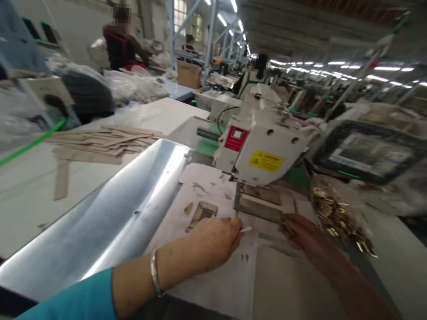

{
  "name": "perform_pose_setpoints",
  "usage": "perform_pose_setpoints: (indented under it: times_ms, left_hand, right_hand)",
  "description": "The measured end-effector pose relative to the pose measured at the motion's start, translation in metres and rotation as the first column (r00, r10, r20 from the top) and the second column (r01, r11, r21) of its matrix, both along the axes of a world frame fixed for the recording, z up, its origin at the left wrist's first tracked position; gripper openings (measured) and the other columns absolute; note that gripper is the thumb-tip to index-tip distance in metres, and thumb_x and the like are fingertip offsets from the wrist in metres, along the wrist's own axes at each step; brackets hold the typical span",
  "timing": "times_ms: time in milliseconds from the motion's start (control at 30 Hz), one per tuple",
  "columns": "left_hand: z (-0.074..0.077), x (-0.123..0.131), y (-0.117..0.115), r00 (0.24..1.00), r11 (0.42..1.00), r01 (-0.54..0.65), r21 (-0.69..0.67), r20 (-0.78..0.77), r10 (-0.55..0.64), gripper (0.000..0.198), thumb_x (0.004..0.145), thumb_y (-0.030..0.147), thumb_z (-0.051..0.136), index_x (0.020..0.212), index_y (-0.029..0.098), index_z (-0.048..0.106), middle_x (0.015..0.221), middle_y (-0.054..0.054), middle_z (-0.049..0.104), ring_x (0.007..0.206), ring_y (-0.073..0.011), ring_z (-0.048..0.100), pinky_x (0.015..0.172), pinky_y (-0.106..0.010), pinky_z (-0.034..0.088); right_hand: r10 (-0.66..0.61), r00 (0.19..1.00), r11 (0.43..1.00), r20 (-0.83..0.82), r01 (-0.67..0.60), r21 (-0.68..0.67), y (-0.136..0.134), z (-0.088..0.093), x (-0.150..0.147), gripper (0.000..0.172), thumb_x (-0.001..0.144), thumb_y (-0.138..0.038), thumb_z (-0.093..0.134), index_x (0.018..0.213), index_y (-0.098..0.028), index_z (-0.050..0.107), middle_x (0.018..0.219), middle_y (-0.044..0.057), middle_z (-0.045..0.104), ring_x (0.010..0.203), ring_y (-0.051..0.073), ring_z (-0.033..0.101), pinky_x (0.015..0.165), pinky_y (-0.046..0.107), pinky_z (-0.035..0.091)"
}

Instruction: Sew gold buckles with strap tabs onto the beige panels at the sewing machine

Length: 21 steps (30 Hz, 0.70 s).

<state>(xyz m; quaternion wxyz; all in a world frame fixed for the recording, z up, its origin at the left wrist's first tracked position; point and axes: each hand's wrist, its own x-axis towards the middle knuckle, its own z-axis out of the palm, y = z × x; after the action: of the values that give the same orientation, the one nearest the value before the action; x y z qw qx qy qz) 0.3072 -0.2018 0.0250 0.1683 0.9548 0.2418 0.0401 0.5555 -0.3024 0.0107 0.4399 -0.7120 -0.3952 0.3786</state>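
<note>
My left hand [212,242] is closed in a pinch, with a small white piece [245,229] sticking out from its fingertips. Beneath it lies a pale sheet [225,285] with a small rectangular cut-out [206,212] beside the wrist. My right hand [309,240] has its fingers bent together at the right corner of a flat metal frame [259,208]. This frame lies over beige pieces under the head of a white sewing machine [261,147]. Part of the right fingers is dark and blurred, and their exact grip is hard to see.
A shiny metal plate [119,211] slopes on the left. Beyond it lie loose beige strips [103,143]. Gold-coloured metal pieces [337,215] sit in plastic at right, below a control screen [371,151]. A green strap [20,150] crosses the left side. Co-workers [121,42] are farther back.
</note>
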Motion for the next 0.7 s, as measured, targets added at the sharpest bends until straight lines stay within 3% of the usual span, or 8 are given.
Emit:
perform_pose_setpoints:
  times_ms: [67,133,267,367,433,567,700]
  left_hand:
    - [-0.007,0.038,-0.010,0.999,0.999,0.033,-0.031,0.015,-0.033,0.019,0.097,0.026,0.038,0.101,0.016,0.054,0.087,-0.011,0.071,0.079,-0.0283,0.072,0.065,-0.038,0.057]
    - [-0.012,0.065,-0.015,0.999,0.998,0.034,-0.048,0.009,-0.034,0.020,0.096,0.019,0.037,0.103,0.014,0.055,0.087,-0.013,0.071,0.079,-0.0291,0.072,0.064,-0.039,0.057]
    - [-0.020,0.091,-0.013,0.997,0.996,0.067,-0.058,-0.027,-0.069,0.023,0.090,0.008,0.039,0.104,0.008,0.057,0.089,-0.018,0.070,0.084,-0.0298,0.072,0.068,-0.039,0.058]
    - [-0.024,0.100,-0.010,0.994,0.992,0.105,-0.074,-0.029,-0.107,0.023,0.089,0.009,0.042,0.102,0.008,0.060,0.092,-0.017,0.071,0.086,-0.0283,0.072,0.073,-0.037,0.058]
    - [-0.026,0.104,-0.009,0.990,0.988,0.135,-0.082,-0.021,-0.137,0.022,0.090,0.011,0.043,0.101,0.009,0.062,0.093,-0.015,0.072,0.087,-0.0273,0.071,0.076,-0.037,0.058]
    - [-0.028,0.109,-0.005,0.987,0.985,0.157,-0.072,-0.021,-0.159,0.025,0.088,0.008,0.042,0.103,0.007,0.063,0.095,-0.018,0.071,0.091,-0.0301,0.071,0.079,-0.042,0.057]
    - [-0.026,0.119,0.002,0.989,0.985,0.146,-0.089,-0.005,-0.148,0.024,0.089,0.009,0.045,0.105,0.007,0.062,0.099,-0.017,0.071,0.095,-0.0273,0.069,0.083,-0.038,0.056]
  right_hand:
    - [0.036,0.993,0.999,0.116,-0.032,-0.033,-0.007,0.001,0.000,0.023,0.090,-0.041,0.054,0.096,-0.021,0.061,0.083,0.005,0.067,0.070,0.018,0.062,0.057,0.028,0.048]
    - [0.110,0.936,0.993,0.333,-0.114,-0.006,-0.005,0.000,-0.010,0.019,0.091,-0.035,0.048,0.100,-0.023,0.060,0.085,0.005,0.068,0.076,0.020,0.064,0.064,0.032,0.049]
    - [0.053,0.634,0.982,0.772,-0.175,0.076,-0.005,-0.005,-0.030,0.034,0.090,-0.017,0.039,0.120,-0.022,0.055,0.099,0.012,0.069,0.092,0.027,0.065,0.080,0.040,0.050]
    - [0.062,0.454,0.984,0.889,-0.177,0.022,-0.008,-0.011,-0.031,0.043,0.088,-0.011,0.037,0.129,-0.017,0.051,0.099,0.018,0.068,0.093,0.031,0.066,0.079,0.043,0.052]
    - [0.088,0.433,0.981,0.897,-0.192,-0.004,-0.008,-0.014,-0.026,0.045,0.088,-0.010,0.036,0.131,-0.014,0.050,0.102,0.019,0.068,0.095,0.031,0.066,0.080,0.044,0.053]
    - [0.154,0.479,0.959,0.864,-0.283,-0.014,-0.007,-0.013,-0.013,0.043,0.090,-0.013,0.034,0.130,-0.014,0.051,0.109,0.016,0.068,0.100,0.028,0.066,0.086,0.043,0.053]
    - [0.203,0.403,0.945,0.892,-0.321,-0.070,-0.009,-0.010,-0.016,0.050,0.087,-0.012,0.035,0.134,-0.008,0.049,0.108,0.020,0.068,0.099,0.031,0.065,0.084,0.044,0.051]
